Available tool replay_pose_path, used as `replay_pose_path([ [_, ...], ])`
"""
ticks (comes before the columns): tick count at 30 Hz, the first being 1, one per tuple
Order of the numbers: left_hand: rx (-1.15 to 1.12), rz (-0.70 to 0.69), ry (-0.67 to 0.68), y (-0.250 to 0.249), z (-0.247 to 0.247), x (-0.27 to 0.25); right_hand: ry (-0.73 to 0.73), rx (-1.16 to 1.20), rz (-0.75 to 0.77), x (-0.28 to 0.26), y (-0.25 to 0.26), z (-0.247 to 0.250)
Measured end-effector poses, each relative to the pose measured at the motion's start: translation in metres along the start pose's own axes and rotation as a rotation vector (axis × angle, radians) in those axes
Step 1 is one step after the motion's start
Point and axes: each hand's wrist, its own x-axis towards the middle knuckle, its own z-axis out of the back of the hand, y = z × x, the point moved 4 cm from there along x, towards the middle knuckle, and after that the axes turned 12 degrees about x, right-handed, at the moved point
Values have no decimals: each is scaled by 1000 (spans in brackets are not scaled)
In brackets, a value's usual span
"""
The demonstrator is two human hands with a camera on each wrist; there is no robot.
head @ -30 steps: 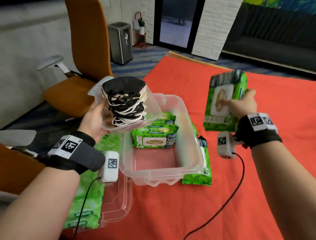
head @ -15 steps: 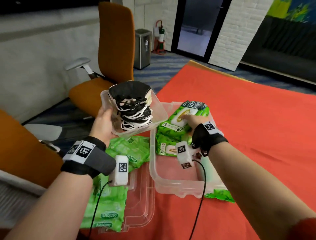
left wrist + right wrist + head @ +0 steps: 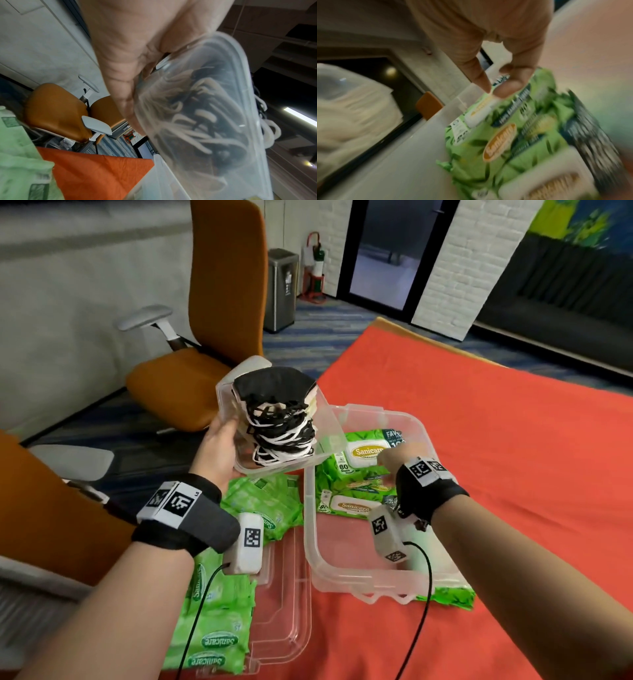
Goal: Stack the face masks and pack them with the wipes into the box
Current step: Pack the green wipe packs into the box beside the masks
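My left hand (image 3: 219, 450) grips a small clear tub (image 3: 329, 440) holding a stack of black and white face masks (image 3: 277, 419), raised beside the big clear box (image 3: 346, 573). In the left wrist view the palm (image 3: 120, 54) wraps the tub (image 3: 231, 83), with mask loops (image 3: 197, 121) showing through it. Two green wipes packs (image 3: 363, 460) (image 3: 352, 505) lie in the box's far half. My right hand (image 3: 390, 460) is inside the box over the top pack. Its fingertips (image 3: 482, 83) touch that pack's white lid (image 3: 479, 112) with nothing held; the view is blurred.
More green wipes packs (image 3: 260, 501) (image 3: 212, 628) lie left of the box on the red cloth (image 3: 513, 474), beside the clear lid (image 3: 284, 611). Another pack (image 3: 452, 597) sticks out past the box's right front corner. Orange chairs (image 3: 191, 378) stand at the table's left.
My right hand brought a wipes pack down from the air into the box, onto another pack, and now only touches its lid. The left hand still holds the mask tub up.
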Motion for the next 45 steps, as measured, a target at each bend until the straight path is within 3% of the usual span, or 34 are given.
replay_pose_path([
  [2,-10,-1,-3,1,-1,1,-119,-202,127,1,24,11],
  [3,-8,2,-8,1,-2,2,-87,-314,203,1,36,10],
  [6,-14,7,5,3,-3,2,240,-586,342,9,59,-15],
  [9,-29,6,-9,3,0,1,436,-774,331,26,61,-31],
  [15,-15,22,-50,10,14,1,555,-1065,293,49,68,-41],
  [20,9,31,-84,10,24,-3,522,-1064,328,45,72,-42],
  [26,-3,31,-93,5,25,-6,425,-1002,542,24,70,-37],
  [32,-51,7,-91,-8,18,-8,277,-888,651,-17,63,-15],
  [37,-28,13,-81,-16,17,-10,300,-907,591,-51,54,-5],
  [41,-37,8,-83,-16,18,-11,424,-996,493,-57,30,-37],
  [45,-44,-10,-58,-14,18,-12,441,-996,429,-47,9,-64],
])
